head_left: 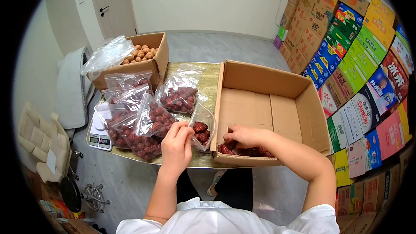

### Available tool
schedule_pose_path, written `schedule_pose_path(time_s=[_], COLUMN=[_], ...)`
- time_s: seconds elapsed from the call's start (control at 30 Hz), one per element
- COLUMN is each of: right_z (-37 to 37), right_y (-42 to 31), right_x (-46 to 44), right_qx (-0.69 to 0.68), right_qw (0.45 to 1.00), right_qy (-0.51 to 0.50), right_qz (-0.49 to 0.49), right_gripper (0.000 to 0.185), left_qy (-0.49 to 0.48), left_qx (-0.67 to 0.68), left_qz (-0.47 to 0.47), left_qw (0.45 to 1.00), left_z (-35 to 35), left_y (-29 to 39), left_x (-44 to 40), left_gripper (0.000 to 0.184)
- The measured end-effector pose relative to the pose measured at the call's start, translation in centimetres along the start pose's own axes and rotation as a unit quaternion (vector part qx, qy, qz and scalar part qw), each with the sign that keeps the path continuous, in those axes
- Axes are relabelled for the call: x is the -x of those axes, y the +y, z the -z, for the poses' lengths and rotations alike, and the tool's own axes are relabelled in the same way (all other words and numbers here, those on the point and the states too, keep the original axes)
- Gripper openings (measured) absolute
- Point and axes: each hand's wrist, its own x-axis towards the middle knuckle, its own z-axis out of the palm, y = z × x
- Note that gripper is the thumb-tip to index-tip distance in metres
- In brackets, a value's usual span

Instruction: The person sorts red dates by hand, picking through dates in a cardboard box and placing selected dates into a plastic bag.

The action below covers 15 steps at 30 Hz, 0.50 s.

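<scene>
My left hand (177, 142) is closed in a pinch on the rim of a clear plastic bag (207, 115) and holds it upright. A few dried red dates lie in the bottom of this bag. My right hand (248, 138) reaches over the front wall of a large open cardboard box (264, 76). Its fingers curl round dark red dates, partly hidden by the hand. More loose dried dates (259, 152) lie along the box's near side. Beside my left hand, several zip bags filled with dates (145, 141) are piled on the table.
A white digital scale (100, 136) sits at the table's left edge. Behind the bags, a carton (161, 56) holds walnuts (145, 53) and empty plastic bags (108, 54). Stacked cartons (351, 67) line the right wall. An office chair (41, 141) stands at left.
</scene>
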Motion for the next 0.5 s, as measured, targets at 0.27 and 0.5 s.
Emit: schedule_pose_path(time_s=[0.27, 0.5], right_z=[0.1, -0.2], right_y=[0.0, -0.4], right_x=[0.0, 0.0], right_qx=[-0.011, 0.033], right_qw=[0.998, 0.999], right_qy=[0.037, 0.018], right_qz=[-0.041, -0.006], right_gripper=[0.035, 0.039], left_qy=[0.003, -0.002], left_qx=[-0.001, 0.004], left_qz=[-0.004, -0.004], left_qw=[1.000, 1.000], left_z=[-0.1, -0.2], left_y=[0.3, 0.3], left_x=[0.0, 0.0], left_gripper=[0.011, 0.012])
